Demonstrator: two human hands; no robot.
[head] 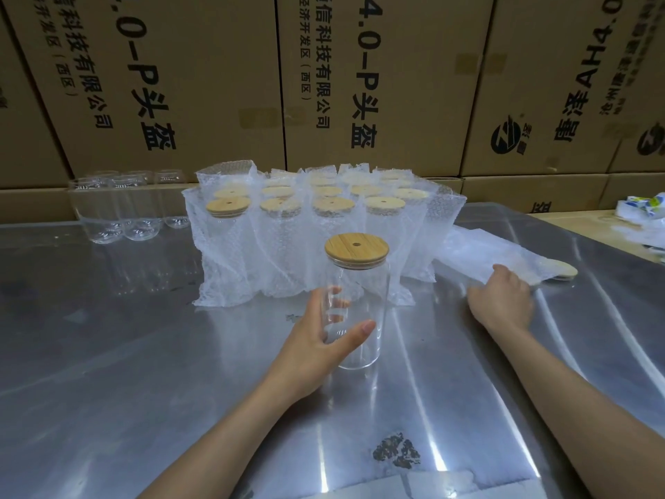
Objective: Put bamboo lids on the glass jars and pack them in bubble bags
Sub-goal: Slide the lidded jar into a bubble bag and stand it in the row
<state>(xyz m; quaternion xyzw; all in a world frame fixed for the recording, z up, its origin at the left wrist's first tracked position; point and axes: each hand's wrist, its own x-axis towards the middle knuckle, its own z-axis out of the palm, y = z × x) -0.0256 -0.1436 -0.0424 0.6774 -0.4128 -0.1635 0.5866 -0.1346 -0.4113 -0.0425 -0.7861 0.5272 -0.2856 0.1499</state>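
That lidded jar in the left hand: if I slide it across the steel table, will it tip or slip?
The jar is tall and narrow, so a push up high could probably tip it. Smooth glass on shiny steel table likely slides easily. The left hand holds it low, which seems steadier.

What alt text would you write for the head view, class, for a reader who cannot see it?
A left hand grips a bamboo-lidded glass jar upright on a steel table; the right hand reaches flat bubble bags. Behind stand bagged lidded jars.
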